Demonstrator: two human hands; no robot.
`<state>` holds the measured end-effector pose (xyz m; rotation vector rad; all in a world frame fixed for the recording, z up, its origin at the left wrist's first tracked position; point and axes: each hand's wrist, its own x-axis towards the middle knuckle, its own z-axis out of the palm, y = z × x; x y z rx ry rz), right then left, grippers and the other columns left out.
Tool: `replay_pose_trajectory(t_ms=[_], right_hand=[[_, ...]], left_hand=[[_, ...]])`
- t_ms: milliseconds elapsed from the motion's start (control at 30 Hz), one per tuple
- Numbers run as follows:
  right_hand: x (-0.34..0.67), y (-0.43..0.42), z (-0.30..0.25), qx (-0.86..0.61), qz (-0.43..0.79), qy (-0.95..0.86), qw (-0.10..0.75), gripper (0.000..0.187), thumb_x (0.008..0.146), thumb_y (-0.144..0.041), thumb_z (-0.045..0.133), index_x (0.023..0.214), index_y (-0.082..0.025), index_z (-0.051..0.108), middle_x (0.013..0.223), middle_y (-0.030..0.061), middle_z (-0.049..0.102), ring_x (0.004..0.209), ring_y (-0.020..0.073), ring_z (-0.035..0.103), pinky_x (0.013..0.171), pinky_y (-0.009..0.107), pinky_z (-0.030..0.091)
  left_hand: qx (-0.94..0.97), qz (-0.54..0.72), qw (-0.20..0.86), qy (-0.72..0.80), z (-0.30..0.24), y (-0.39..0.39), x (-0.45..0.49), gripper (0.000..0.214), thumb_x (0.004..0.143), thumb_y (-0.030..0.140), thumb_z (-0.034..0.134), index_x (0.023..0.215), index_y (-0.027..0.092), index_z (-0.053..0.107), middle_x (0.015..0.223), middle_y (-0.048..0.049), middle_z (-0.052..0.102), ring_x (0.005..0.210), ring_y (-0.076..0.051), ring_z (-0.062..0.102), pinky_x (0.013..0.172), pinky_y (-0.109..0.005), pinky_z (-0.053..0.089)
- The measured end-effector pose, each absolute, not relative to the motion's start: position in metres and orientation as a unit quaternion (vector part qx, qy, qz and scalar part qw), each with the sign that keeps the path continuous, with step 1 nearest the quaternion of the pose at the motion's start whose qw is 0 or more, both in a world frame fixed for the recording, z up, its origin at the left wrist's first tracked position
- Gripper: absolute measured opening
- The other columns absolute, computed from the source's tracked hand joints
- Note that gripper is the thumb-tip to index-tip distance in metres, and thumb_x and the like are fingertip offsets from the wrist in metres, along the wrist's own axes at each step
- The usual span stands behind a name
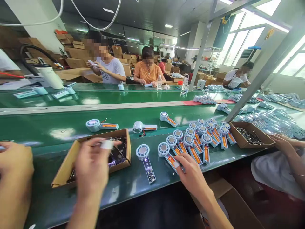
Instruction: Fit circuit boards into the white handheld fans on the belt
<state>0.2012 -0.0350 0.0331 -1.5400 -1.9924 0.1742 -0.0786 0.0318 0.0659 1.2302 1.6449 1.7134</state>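
My left hand point(92, 163) hovers over an open cardboard box point(68, 165) of small dark parts on the green belt, its fingers curled in a pinch and one fingertip wrapped in white tape; what it pinches is hidden. My right hand point(190, 173) reaches to the handle of a handheld fan unit point(166, 153), which has a round grey head and an orange cell, and closes its taped fingers on it. Between the hands lies another fan unit point(145, 159) with a bare circuit board in its handle.
Several more fan units point(202, 138) lie in rows to the right. A second parts box point(250, 135) sits by a co-worker's hand point(283, 141). Another person's hand point(14, 171) is at far left. Workers sit across the belt point(71, 127).
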Motion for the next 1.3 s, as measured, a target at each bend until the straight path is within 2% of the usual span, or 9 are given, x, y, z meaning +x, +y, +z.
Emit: replay_pose_trajectory(t_ms=[100, 200, 267, 433, 633, 933, 1067, 1167, 1300], right_hand=[[0.19, -0.024, 0.036, -0.555, 0.067, -0.799, 0.222, 0.038, 0.088, -0.002, 0.047, 0.115, -0.021, 0.066, 0.108, 0.0087, 0.063, 0.098, 0.0212, 0.063, 0.086, 0.033, 0.053], [0.193, -0.011, 0.039, -0.521, 0.095, -0.833, 0.159, 0.039, 0.085, 0.003, 0.047, 0.11, -0.019, 0.067, 0.107, 0.0086, 0.062, 0.097, 0.0207, 0.062, 0.086, 0.033, 0.052], [0.2, -0.003, 0.038, -0.502, 0.132, -0.837, 0.175, 0.031, 0.09, 0.0, 0.047, 0.103, -0.018, 0.069, 0.104, 0.0081, 0.064, 0.096, 0.0196, 0.063, 0.086, 0.032, 0.052], [0.208, 0.002, 0.019, -0.492, 0.28, -0.743, 0.357, 0.017, 0.096, -0.019, 0.054, 0.095, -0.018, 0.07, 0.099, 0.0068, 0.071, 0.093, 0.0186, 0.066, 0.085, 0.031, 0.052], [0.19, -0.007, -0.002, -0.511, 0.523, -0.498, 0.466, 0.031, 0.084, -0.048, 0.068, 0.089, -0.017, 0.063, 0.073, 0.0014, 0.067, 0.065, 0.0155, 0.064, 0.062, 0.028, 0.055], [0.195, -0.019, -0.009, -0.549, 0.474, -0.475, 0.499, 0.029, 0.081, -0.046, 0.071, 0.089, -0.019, 0.064, 0.076, -0.0003, 0.061, 0.065, 0.0133, 0.059, 0.062, 0.027, 0.051], [0.192, -0.022, -0.013, -0.545, 0.464, -0.504, 0.484, 0.023, 0.086, -0.042, 0.064, 0.091, -0.019, 0.063, 0.079, 0.0014, 0.064, 0.068, 0.0146, 0.06, 0.064, 0.027, 0.051], [0.188, -0.024, -0.017, -0.546, 0.433, -0.536, 0.477, 0.019, 0.091, -0.038, 0.058, 0.092, -0.019, 0.063, 0.083, 0.0034, 0.067, 0.072, 0.0161, 0.062, 0.066, 0.028, 0.053], [0.188, -0.029, -0.014, -0.595, 0.329, -0.59, 0.436, 0.018, 0.096, -0.028, 0.048, 0.105, -0.019, 0.062, 0.089, 0.0057, 0.069, 0.074, 0.0179, 0.065, 0.067, 0.03, 0.057]], left_hand=[[0.516, 0.527, 0.434, 0.517, 0.041, -0.009, -0.007, 0.026, 0.081, 0.045, 0.067, 0.094, 0.023, 0.065, 0.065, 0.0018, 0.068, 0.057, -0.018, 0.066, 0.059, -0.028, 0.052], [0.53, 0.457, 0.543, 0.465, 0.007, -0.029, 0.032, 0.025, 0.082, 0.039, 0.064, 0.1, 0.023, 0.07, 0.07, 0.0007, 0.067, 0.056, -0.017, 0.062, 0.056, -0.028, 0.051], [0.52, 0.455, 0.526, 0.496, -0.011, -0.034, 0.032, 0.029, 0.08, 0.038, 0.066, 0.105, 0.024, 0.071, 0.082, -0.0039, 0.072, 0.07, -0.022, 0.068, 0.067, -0.033, 0.054], [0.512, 0.451, 0.4, 0.612, -0.026, -0.041, -0.009, 0.035, 0.077, 0.046, 0.062, 0.103, 0.026, 0.073, 0.107, -0.0131, 0.076, 0.104, -0.037, 0.069, 0.097, -0.049, 0.049], [0.543, 0.425, 0.419, 0.591, -0.028, -0.062, 0.015, 0.036, 0.081, 0.046, 0.063, 0.11, 0.025, 0.066, 0.101, -0.0101, 0.075, 0.09, -0.03, 0.072, 0.081, -0.04, 0.056], [0.635, 0.268, 0.448, 0.57, -0.012, -0.05, 0.012, 0.032, 0.079, 0.038, 0.055, 0.103, 0.023, 0.07, 0.107, -0.0093, 0.067, 0.082, -0.025, 0.068, 0.081, -0.042, 0.054], [0.672, 0.237, 0.438, 0.548, 0.0, -0.045, 0.002, 0.017, 0.078, 0.029, 0.055, 0.084, 0.023, 0.071, 0.091, -0.0052, 0.07, 0.087, -0.024, 0.068, 0.08, -0.035, 0.053], [0.703, 0.231, 0.394, 0.545, 0.001, -0.043, 0.002, 0.017, 0.082, 0.026, 0.056, 0.068, 0.022, 0.064, 0.071, -0.0009, 0.068, 0.069, -0.02, 0.067, 0.064, -0.028, 0.052], [0.753, 0.367, 0.231, 0.496, -0.007, -0.048, -0.003, 0.021, 0.094, 0.024, 0.049, 0.085, 0.022, 0.068, 0.079, -0.0014, 0.074, 0.07, -0.017, 0.073, 0.064, -0.024, 0.055]])
